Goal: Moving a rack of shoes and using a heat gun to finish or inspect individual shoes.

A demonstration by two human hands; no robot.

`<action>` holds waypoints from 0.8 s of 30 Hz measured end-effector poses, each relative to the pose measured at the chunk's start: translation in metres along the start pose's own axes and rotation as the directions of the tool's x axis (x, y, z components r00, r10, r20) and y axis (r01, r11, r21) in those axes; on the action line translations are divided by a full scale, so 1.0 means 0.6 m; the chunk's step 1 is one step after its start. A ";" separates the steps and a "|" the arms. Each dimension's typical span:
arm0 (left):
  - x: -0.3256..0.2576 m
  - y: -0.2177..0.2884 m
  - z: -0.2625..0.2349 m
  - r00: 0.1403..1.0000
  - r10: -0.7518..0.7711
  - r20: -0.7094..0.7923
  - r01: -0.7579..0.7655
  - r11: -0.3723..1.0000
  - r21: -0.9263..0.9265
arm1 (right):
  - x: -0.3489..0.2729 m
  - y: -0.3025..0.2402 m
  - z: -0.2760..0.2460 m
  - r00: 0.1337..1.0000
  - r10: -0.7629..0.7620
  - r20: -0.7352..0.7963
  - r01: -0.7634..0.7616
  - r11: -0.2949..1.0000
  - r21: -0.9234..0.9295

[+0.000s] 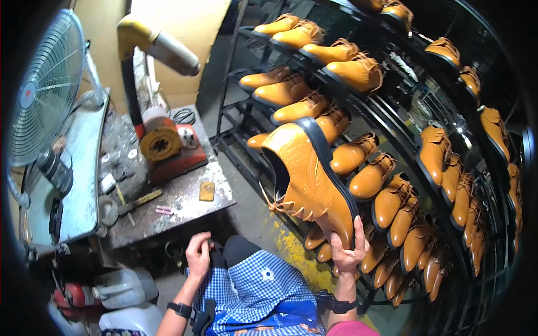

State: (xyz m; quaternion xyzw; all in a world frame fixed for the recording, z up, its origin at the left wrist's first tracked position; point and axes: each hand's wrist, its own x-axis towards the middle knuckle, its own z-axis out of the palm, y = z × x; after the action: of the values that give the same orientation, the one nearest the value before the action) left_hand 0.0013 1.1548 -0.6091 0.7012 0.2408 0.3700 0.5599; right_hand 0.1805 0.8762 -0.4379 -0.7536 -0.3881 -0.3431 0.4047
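Note:
A tan leather lace-up shoe [311, 173] with a black sole hangs in front of the rack, tilted, its toe down and its heel up to the left. My right hand [348, 252] grips it by the toe, thumb on the upper and fingers at the sole edge. Its loose laces dangle on the left side, and the dark opening faces left. My left hand [198, 255] hovers by my knee near the table corner, fingers loosely bent and apart, with nothing visible in them. A blue checked apron [263, 285] covers my lap.
Racks [230, 109] of similar tan shoes [372, 176] fill the right side. A worn table [190, 210] at left bears a red-based machine [174, 157], a small yellowish block [207, 191] and a wooden-handled tool [147, 199]. Beyond stands a fan [45, 89]; plastic jugs [126, 288] sit lower left.

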 end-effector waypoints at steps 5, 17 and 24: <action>0.084 0.178 0.009 0.991 0.132 -0.010 -0.132 0.981 -0.141 | -0.008 -0.020 -0.047 0.955 -0.154 0.254 0.186 0.977 -0.104; 0.109 0.210 0.039 0.831 0.416 0.369 -0.536 0.776 0.333 | 0.015 -0.065 -0.035 0.795 -0.278 0.540 0.345 0.938 -0.025; 0.097 0.193 0.049 0.748 0.261 0.610 -0.635 0.547 0.546 | 0.013 -0.069 -0.021 0.731 -0.287 0.619 0.395 0.918 -0.042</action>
State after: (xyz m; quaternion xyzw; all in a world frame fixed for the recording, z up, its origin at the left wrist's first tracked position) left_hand 0.0510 1.1512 -0.4858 0.9667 0.0326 0.2003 0.1558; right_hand 0.1455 0.8827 -0.4116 -0.7702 -0.5971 -0.1865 0.1243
